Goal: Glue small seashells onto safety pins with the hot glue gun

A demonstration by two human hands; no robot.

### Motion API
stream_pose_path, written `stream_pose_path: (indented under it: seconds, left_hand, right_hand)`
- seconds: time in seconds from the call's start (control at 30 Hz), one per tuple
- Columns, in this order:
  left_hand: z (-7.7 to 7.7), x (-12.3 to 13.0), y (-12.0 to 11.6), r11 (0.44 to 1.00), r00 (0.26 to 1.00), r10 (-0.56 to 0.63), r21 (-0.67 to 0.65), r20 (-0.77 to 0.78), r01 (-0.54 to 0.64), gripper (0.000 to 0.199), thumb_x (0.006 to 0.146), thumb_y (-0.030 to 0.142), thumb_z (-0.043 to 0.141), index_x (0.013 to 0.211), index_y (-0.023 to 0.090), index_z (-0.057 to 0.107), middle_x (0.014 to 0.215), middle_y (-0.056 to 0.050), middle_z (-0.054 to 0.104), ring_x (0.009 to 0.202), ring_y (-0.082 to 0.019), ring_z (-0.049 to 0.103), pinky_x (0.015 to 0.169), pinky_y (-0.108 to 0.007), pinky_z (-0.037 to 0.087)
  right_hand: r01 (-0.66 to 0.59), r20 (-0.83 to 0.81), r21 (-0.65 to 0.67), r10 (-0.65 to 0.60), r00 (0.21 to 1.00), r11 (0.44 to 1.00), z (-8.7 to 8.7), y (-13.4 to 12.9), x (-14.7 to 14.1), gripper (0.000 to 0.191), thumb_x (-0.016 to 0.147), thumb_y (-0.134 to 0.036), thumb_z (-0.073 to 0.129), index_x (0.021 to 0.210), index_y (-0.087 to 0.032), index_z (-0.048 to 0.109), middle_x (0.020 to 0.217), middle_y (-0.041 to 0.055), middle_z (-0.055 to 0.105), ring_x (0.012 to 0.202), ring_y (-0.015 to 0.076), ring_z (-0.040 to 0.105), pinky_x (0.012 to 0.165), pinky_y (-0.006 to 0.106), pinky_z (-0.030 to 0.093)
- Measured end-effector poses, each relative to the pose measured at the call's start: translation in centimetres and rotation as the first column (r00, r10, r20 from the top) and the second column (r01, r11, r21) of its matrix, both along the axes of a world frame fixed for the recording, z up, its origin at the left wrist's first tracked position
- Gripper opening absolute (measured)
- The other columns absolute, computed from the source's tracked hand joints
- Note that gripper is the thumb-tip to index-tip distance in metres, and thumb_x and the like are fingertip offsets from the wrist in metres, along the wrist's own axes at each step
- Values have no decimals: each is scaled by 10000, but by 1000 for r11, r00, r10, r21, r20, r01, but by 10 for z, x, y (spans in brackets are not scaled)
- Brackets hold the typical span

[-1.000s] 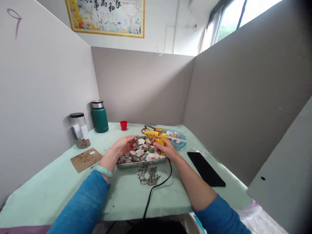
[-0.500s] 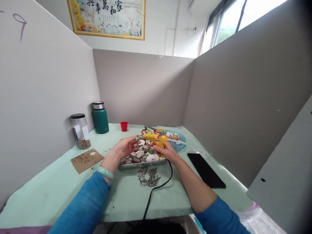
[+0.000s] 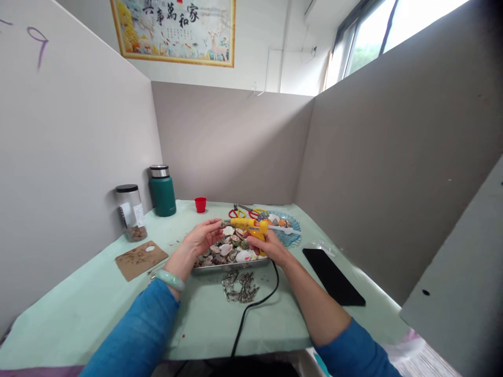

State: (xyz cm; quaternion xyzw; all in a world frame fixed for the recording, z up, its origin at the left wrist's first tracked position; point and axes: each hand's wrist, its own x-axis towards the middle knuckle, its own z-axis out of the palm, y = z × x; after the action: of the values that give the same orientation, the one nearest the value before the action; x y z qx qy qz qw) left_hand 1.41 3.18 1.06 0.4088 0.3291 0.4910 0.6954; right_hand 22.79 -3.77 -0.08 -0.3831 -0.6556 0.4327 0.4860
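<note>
My right hand (image 3: 268,246) is wrapped round the handle of a yellow glue gun (image 3: 251,225), with a whitish glue stick (image 3: 281,229) poking out of its rear. The nozzle points left, at my left hand (image 3: 204,236). Between the thumb and fingers of that hand is a small dark greyish shell-like piece (image 3: 224,223), right at the nozzle; its exact kind is too small to tell. Below both hands lies a metal tray (image 3: 220,268) filled with mixed seashells (image 3: 226,248). A pile of small silvery metal clips (image 3: 240,287) lies in front of the tray.
A black cord (image 3: 251,305) runs from the gun over the table's front edge. To the left are a brown card (image 3: 137,264), a clear jar (image 3: 130,212), a green bottle (image 3: 162,193) and a red cup (image 3: 200,204). Scissors (image 3: 238,212), a blue plate (image 3: 295,238) and a black pad (image 3: 334,277) lie right.
The small piece in my left hand has turned and now sits closer against the nozzle. Both hands stay over the tray, and the view has shifted slightly.
</note>
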Motion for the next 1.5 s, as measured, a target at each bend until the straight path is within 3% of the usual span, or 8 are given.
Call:
stream_pose_path:
  seconds: [0.17,0.33,0.53,0.67,0.77,0.9,1.13,1.5]
  left_hand:
    - [-1,3,0,981,994,109,162,-25,-104,367,564,57,771,874,119,584,701,1,625,614,-111,619,669,-273,531]
    - [-4,4,0,950,986,130,299,-104,-93,475,450,184,835,866,111,616,764,-15,643,712,-138,614,693,-278,497]
    - [-5,4,-1,912,944,187,406,-270,-65,490,487,256,810,926,106,653,735,-18,647,691,-130,586,689,-264,462]
    - [-6,5,1,889,917,278,439,-287,-132,501,446,279,832,881,117,641,724,-8,634,701,-136,583,678,-261,455]
    - [-6,5,2,899,914,285,411,-289,-151,497,431,318,840,832,113,630,696,-7,629,682,-139,583,655,-257,453]
    - [-5,2,1,941,963,180,322,-202,-108,496,521,316,816,942,119,645,813,-35,653,743,-149,609,701,-273,490]
    - [0,1,-4,986,1000,1,165,-5,0,326,716,126,680,1030,130,591,881,-93,675,781,-203,660,733,-380,549]
    - [-1,-1,-1,997,986,-78,-7,149,80,148,852,91,500,939,78,620,830,-114,690,722,-149,669,703,-258,560]
  right_hand:
    - [15,10,2,-15,1000,1000,-2,2,1,341,709,-472,663,820,-151,635,557,-37,514,459,84,430,468,223,341]
    - [13,7,0,-13,1000,1000,-3,2,1,328,717,-457,654,844,-155,642,551,-36,519,455,86,431,478,225,350]
    - [4,-3,2,-4,1000,1000,-4,4,2,337,727,-442,652,891,-149,632,559,-33,521,455,83,433,470,218,342]
    - [-4,2,-3,4,1000,1000,-4,4,2,334,728,-445,653,887,-152,628,560,-37,515,456,82,432,473,219,347]
    - [0,-5,7,0,1000,1000,-4,4,2,333,731,-448,649,884,-152,632,550,-40,515,452,80,429,476,217,347]
    - [12,-7,12,-12,1000,1000,-5,4,3,348,732,-456,643,874,-139,634,552,-33,520,451,79,428,469,215,342]
    - [1,-11,-7,-1,1000,1000,-6,6,3,370,724,-468,647,897,-142,620,561,-38,520,450,79,435,461,212,339]
    - [-19,-12,22,19,1000,1000,-9,8,5,373,743,-475,633,906,-140,614,565,-35,510,461,81,434,473,214,343]
